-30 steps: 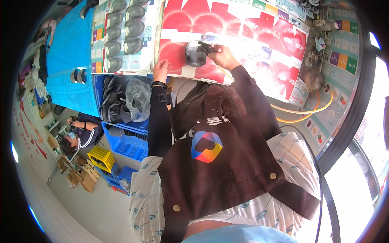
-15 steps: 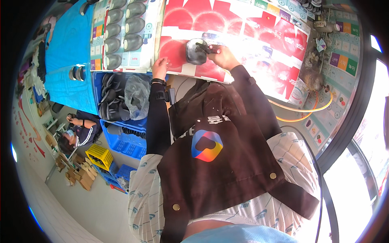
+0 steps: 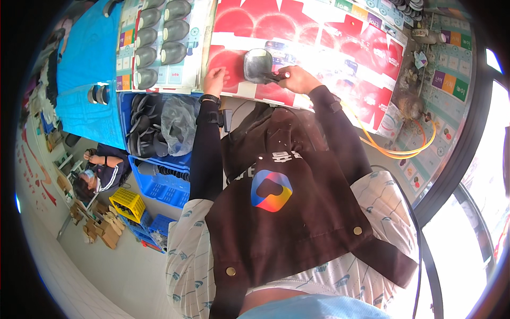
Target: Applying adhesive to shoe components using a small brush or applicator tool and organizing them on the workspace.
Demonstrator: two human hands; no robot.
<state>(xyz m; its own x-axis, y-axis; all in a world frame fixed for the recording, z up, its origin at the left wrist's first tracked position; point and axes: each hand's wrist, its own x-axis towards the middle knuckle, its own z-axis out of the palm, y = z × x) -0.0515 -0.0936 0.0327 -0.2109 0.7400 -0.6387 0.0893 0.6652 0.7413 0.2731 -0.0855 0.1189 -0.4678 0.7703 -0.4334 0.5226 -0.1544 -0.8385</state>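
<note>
A dark grey, shallow piece with a rounded-square outline (image 3: 257,65) lies on the red and white printed sheet in front of me. My right hand (image 3: 298,80) is closed around a dark slim tool (image 3: 276,77) with a pale end. That tool reaches to the piece's lower right edge; its exact kind is too small to make out. To the left of the piece, my left hand (image 3: 215,82) is held over the sheet. Its fingers are loosely bent, with nothing visible in them, and they stay apart from the piece.
Rows of dark grey rounded pieces (image 3: 172,52) stand on a board at the left, beside a blue-covered table (image 3: 87,69). Below is a blue crate (image 3: 125,106) of dark parts and clear plastic. An orange hose (image 3: 396,154) loops at right. A person (image 3: 106,175) sits lower left.
My right hand has drawn the tool right and down, off the piece's middle, uncovering more of it. My left hand has risen slightly. The hose now shows beside my right wrist.
</note>
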